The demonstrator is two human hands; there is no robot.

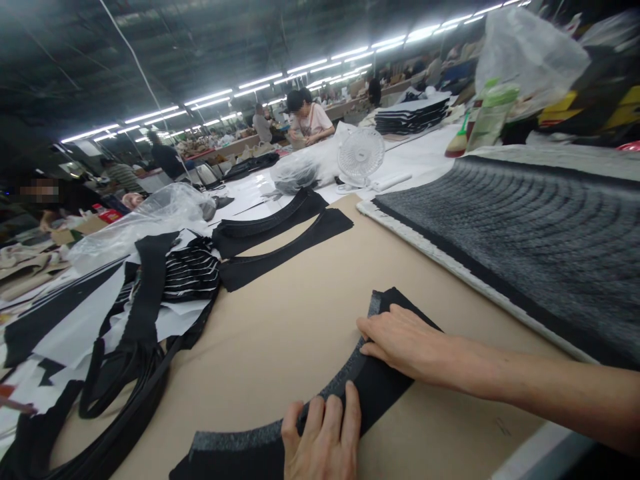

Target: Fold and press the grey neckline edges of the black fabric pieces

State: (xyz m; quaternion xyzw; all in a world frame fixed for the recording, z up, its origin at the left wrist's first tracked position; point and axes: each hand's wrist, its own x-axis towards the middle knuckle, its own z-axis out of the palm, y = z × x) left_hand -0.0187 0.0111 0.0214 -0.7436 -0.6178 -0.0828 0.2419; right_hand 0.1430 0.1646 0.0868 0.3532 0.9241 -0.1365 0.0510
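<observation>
A curved black fabric piece (385, 393) lies on the tan board, with a grey speckled strip (240, 437) along its concave edge. My left hand (325, 437) rests on the middle of this piece, fingers stretched out and a little apart, their tips at the strip. Farther up the same edge, my right hand (400, 340) has its thumb and fingers closed at the strip, gripping the edge. Part of the piece is hidden under both hands. Two similar curved black pieces (287, 250) lie farther back on the board.
Black strips and cut pieces (145, 313) heap at the left. A padded slab with dark textured material (515, 247) lies at the right. Behind stand a small white fan (361, 157), a green-lidded bottle (493, 117) and a black stack (413, 115). A person (310, 120) sits farther off.
</observation>
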